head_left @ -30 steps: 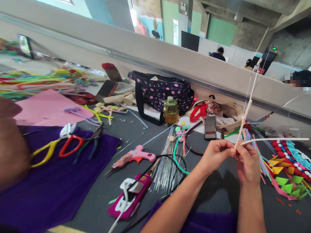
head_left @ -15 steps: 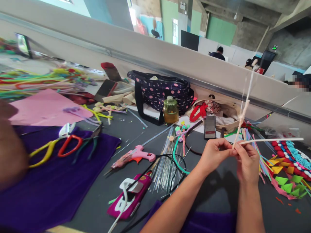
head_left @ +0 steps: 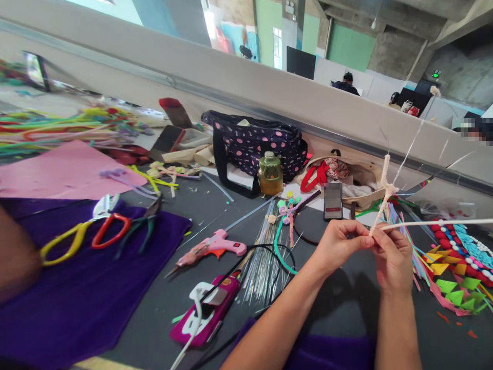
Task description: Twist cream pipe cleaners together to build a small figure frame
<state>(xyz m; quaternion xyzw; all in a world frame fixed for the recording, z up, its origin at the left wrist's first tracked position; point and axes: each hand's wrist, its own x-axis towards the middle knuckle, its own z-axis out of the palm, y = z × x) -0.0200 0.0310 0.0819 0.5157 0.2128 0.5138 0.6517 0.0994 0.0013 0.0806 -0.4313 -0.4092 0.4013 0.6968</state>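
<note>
My left hand (head_left: 344,245) pinches the lower end of a pale peach twisted pipe cleaner (head_left: 381,210), its thumb and index finger meeting my right hand. My right hand (head_left: 393,252) is closed at the same spot. The twisted piece stands up above both hands, with a short knot and a stub near its top. From there a thin, blurred strand slants up to the right, ending in a small pale tuft (head_left: 435,91). A white pipe cleaner (head_left: 442,223) runs sideways from my right fingers to the right edge. The fingertips hide where the pieces join.
A pink glue gun (head_left: 219,244), a magenta device (head_left: 210,311) and loose wires (head_left: 265,267) lie left of my hands. Scissors (head_left: 73,241) and pliers (head_left: 144,226) rest on purple cloth. Behind stand a bottle (head_left: 270,174), a phone (head_left: 333,202) and a dotted bag (head_left: 250,144).
The strand above the twisted piece has swung from nearly upright to a rightward slant. The white pipe cleaner now reaches the right edge. Both hands stay almost in place.
</note>
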